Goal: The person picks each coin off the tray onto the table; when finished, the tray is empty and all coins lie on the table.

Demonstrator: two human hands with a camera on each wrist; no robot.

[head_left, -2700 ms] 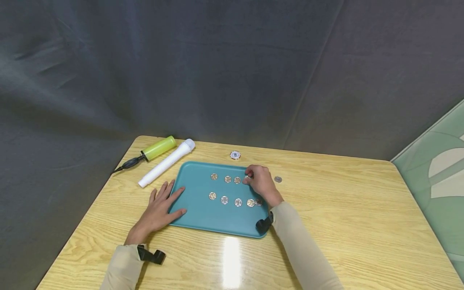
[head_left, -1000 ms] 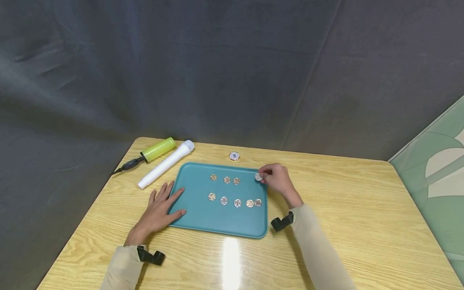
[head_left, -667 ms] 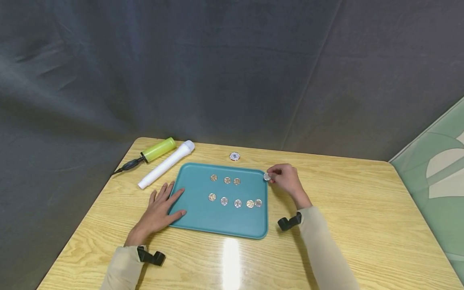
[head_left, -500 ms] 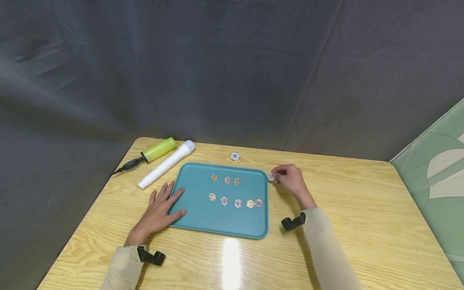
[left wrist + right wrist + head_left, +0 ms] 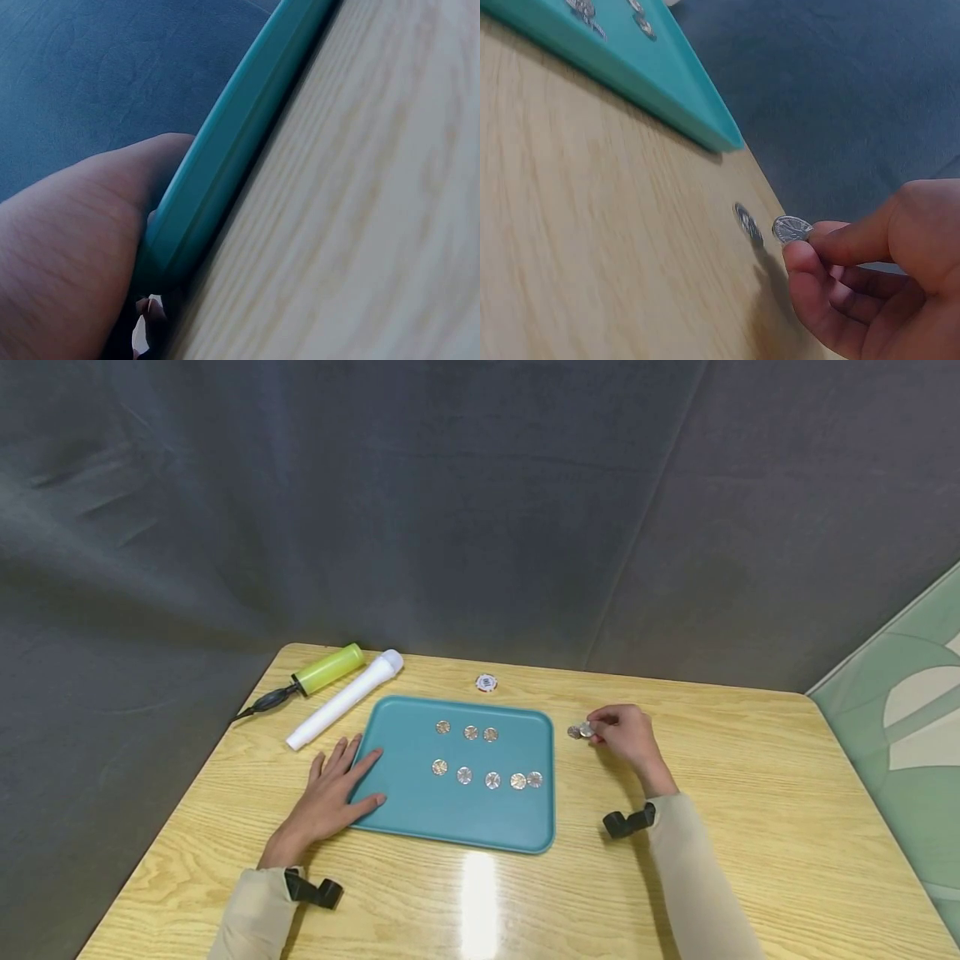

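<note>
Head view: eight coins (image 5: 492,779) are held in two rows by the teal tray (image 5: 450,818), its near-left edge pressed by the flat left hand (image 5: 330,793), while beyond its right rim, above the bench (image 5: 750,827), a coin (image 5: 586,729) is pinched by the right hand (image 5: 628,737) over another coin (image 5: 573,732).

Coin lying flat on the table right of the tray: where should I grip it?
Pinch the coin by its rim, coming from above. It lies flat on the bare table with no raised face to hold; probably tip up one edge first. The right hand already pinches another coin beside it.
</note>
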